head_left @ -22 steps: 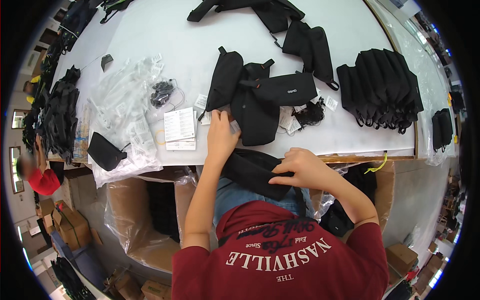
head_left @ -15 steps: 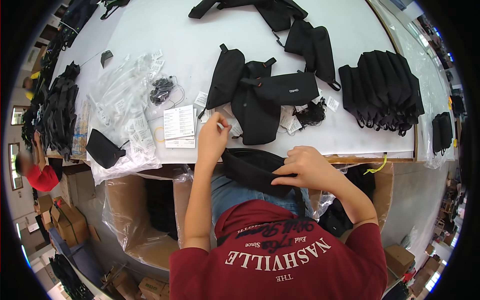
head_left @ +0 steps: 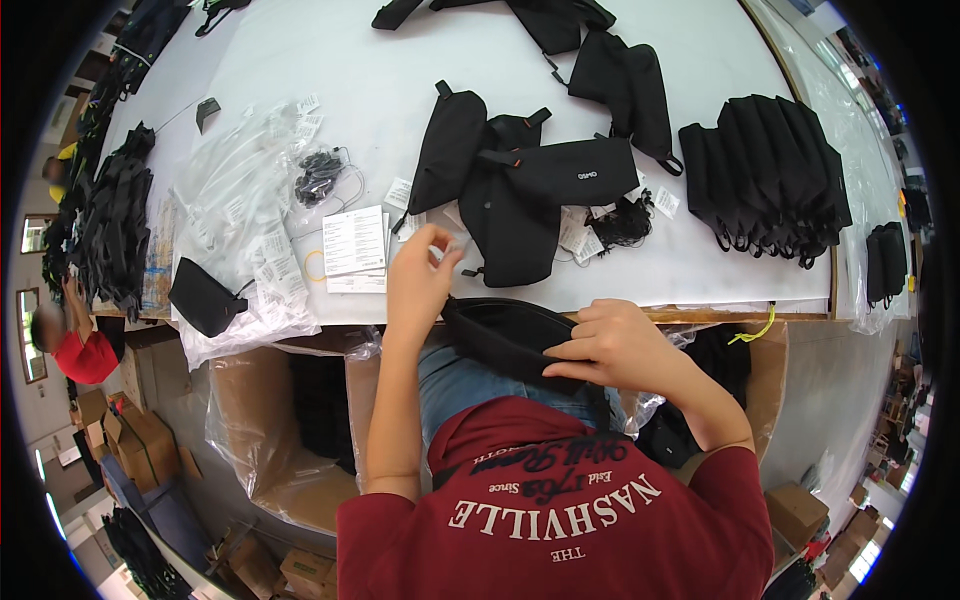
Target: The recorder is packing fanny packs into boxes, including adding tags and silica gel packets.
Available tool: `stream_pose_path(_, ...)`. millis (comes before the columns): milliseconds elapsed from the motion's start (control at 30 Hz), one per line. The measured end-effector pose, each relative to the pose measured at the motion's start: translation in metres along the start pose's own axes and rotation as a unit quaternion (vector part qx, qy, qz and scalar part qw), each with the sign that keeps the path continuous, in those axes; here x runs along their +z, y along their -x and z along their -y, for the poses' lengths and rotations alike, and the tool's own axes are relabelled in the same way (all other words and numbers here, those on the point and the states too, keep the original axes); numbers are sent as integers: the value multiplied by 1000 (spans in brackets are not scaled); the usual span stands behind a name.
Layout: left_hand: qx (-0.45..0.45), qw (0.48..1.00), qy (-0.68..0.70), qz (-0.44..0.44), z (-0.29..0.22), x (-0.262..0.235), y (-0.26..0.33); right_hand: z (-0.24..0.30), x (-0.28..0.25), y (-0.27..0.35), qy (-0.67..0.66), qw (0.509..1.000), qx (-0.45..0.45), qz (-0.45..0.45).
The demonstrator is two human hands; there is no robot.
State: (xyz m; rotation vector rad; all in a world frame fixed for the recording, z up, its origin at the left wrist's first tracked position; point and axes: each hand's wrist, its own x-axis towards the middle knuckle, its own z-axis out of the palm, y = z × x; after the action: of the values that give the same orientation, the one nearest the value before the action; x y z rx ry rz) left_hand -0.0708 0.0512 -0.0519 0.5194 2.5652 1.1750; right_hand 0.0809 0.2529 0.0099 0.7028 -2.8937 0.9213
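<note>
A black fabric zip pouch (head_left: 500, 340) lies across my lap at the table's front edge, its long mouth gaping toward me. My right hand (head_left: 615, 345) is closed on the pouch's right end, thumb and fingers pinching the rim. Just above the pouch's left end, over the table edge, my left hand (head_left: 422, 272) is raised with thumb and fingertips curled together. Whatever may be between those fingertips is too small to make out. Beyond the hands, several black pouches (head_left: 518, 235) lie overlapping, some with small loops and orange tabs.
White printed leaflets (head_left: 354, 242) lie left of the pouches, beside clear plastic bags (head_left: 240, 210) and a bundle of black cords (head_left: 320, 177). A row of stacked black pouches (head_left: 765, 180) stands at right. Open cartons (head_left: 250, 430) sit under the table. Another person (head_left: 82, 352) is at far left.
The pouch's mouth has spread wider in my lap. My left hand has shifted slightly left, its fingers a little more curled. My right hand keeps its hold on the rim.
</note>
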Motion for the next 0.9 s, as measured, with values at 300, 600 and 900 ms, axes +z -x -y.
stream_pose_path(300, 263, 960, -83, 47, -41, -37, 50, -1, -3, -10, 11, 998, -28, -61)
stream_pose_path(600, -56, 796, 600, -51, -9, -4, 68, 9, -12, -30, 34, 965, -20, -257)
stream_pose_path(900, -107, 689, 716, -33, -27, 11, 56, 29, 15, -25, -418, 822, 229, -313)
